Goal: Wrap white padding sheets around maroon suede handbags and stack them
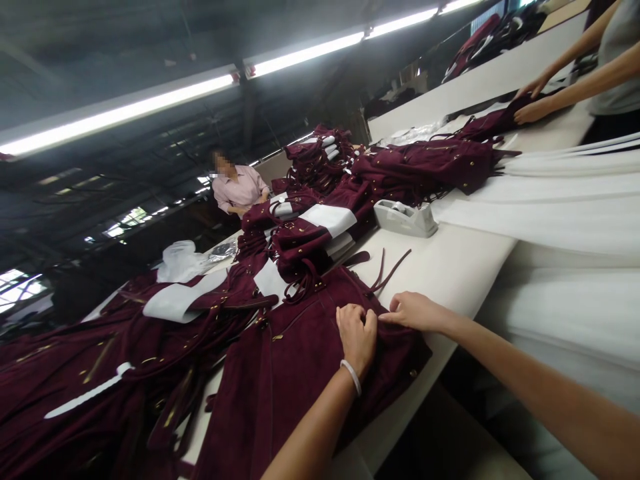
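left hand (357,339), right hand (415,311): bag (300,360) edge | table edge (493,270) near | dispenser (407,220) apart

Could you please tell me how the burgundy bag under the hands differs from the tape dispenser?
The burgundy bag is dark red; the tape dispenser is light grey. The bag is much larger than the dispenser. The left hand and right hand touch the bag, while neither touches the dispenser. Both things rest on the white table.

Bare left hand (357,339), white wristband (351,378)
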`<state>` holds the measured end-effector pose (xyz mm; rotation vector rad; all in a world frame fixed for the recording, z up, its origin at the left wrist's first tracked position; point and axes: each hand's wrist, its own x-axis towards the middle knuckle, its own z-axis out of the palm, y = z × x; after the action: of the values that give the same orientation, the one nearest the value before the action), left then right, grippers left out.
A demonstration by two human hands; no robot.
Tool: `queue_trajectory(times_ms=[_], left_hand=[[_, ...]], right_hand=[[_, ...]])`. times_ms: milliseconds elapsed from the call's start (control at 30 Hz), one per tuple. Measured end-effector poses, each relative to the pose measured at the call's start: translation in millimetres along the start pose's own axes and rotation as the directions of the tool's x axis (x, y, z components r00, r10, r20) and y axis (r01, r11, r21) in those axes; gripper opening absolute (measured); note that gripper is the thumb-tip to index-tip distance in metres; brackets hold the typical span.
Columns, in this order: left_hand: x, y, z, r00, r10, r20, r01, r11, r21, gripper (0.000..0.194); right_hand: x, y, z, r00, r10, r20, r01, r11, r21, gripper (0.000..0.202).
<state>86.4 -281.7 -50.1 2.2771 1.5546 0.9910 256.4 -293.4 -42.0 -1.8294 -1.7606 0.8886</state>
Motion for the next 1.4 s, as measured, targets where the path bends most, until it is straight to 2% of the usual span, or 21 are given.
queue_trajectory(times_ms=[100, 167, 300, 467, 533, 633, 733, 900, 1100, 1233, 1400], left_hand=[[-1, 2, -1.1, 1.000, -0.013, -0.002, 0.013, 1.000, -0.008, 0.026], [-3, 4, -3.1, 1.000, -0.002, -0.002, 0.002, 1.000, -0.012, 0.021], [-9, 11, -8.1, 0.992, 0.118, 0.047, -0.114, 0.990, -0.083, 0.012], [-13, 14, -9.8, 0.975, 0.191, 0.118, -0.178, 0.978, -0.110, 0.021], [-13, 16, -8.8, 0.973, 0.186, 0.134, -0.177, 0.981, -0.079, 0.023], [-10, 21, -5.3, 0.974, 0.171, 0.148, -0.176, 0.984, 0.024, 0.031], [-5, 28, 0.5, 0.972, 0.164, 0.168, -0.196, 0.961, 0.196, 0.033], [4, 32, 11.1, 0.978, 0.150, 0.146, -0.193, 0.917, 0.350, 0.033], [8, 30, 16.6, 0.987, 0.130, 0.095, -0.155, 0.928, 0.339, 0.033], [9, 29, 18.4, 0.991, 0.108, 0.078, -0.127, 0.943, 0.306, 0.036], [8, 28, 19.3, 0.995, 0.055, 0.078, -0.073, 0.966, 0.247, 0.051]], right_hand=[[2, 3, 12, 1.000, 0.020, 0.023, -0.025, 0.967, 0.255, 0.032], [-2, 4, 17, 0.998, 0.044, -0.044, -0.025, 0.928, 0.372, 0.023], [-13, 2, 16, 0.974, 0.062, -0.217, 0.003, 0.958, 0.288, 0.014], [-15, 9, 16, 0.983, 0.015, -0.185, 0.046, 0.945, 0.323, 0.007], [-15, 14, 20, 0.981, -0.018, -0.192, 0.082, 0.941, 0.327, 0.009], [-22, 18, 23, 0.961, -0.055, -0.270, 0.146, 0.932, 0.331, 0.023], [-38, 16, 22, 0.950, -0.073, -0.302, 0.165, 0.942, 0.291, 0.014], [-64, 13, 21, 0.948, -0.016, -0.317, 0.125, 0.936, 0.328, 0.042], [-70, 19, 29, 0.933, 0.053, -0.356, 0.098, 0.914, 0.394, 0.036], [-74, 16, 29, 0.953, 0.017, -0.304, 0.116, 0.903, 0.414, 0.041], [-75, 13, 38, 0.910, 0.014, -0.413, 0.139, 0.931, 0.337, 0.035]])
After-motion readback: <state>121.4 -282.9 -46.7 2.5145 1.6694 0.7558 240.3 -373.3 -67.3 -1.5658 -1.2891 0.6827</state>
